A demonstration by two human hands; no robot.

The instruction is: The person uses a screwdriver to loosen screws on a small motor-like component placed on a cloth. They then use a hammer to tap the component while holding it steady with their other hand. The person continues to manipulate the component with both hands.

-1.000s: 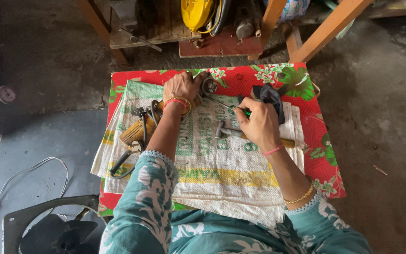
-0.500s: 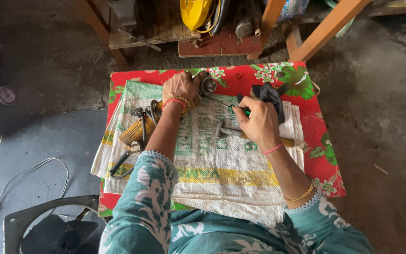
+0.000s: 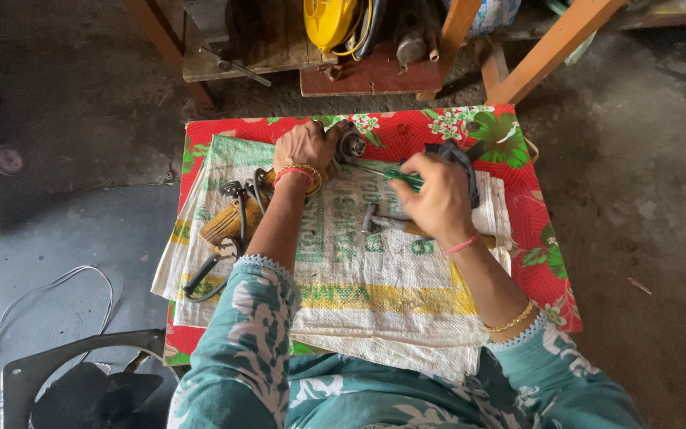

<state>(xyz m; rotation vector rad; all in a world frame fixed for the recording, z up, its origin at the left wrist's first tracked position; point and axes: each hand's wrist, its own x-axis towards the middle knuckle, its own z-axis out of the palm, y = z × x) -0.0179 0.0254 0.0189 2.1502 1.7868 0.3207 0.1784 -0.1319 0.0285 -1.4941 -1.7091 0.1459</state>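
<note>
Near the table's (image 3: 533, 199) far edge, the left hand (image 3: 305, 148) grips a round metal part (image 3: 351, 145) while the right hand (image 3: 436, 195) clasps a green-handled screwdriver (image 3: 391, 173) over a white printed sack (image 3: 375, 278).

From my feed I count two hands over one white woven sack (image 3: 359, 278): the left hand (image 3: 305, 147) and the right hand (image 3: 438, 199). On the sack lie one hammer (image 3: 383, 221) and one yellow power tool (image 3: 228, 222). Beyond the sack's far edge sits one round yellow machine (image 3: 329, 20).
</note>
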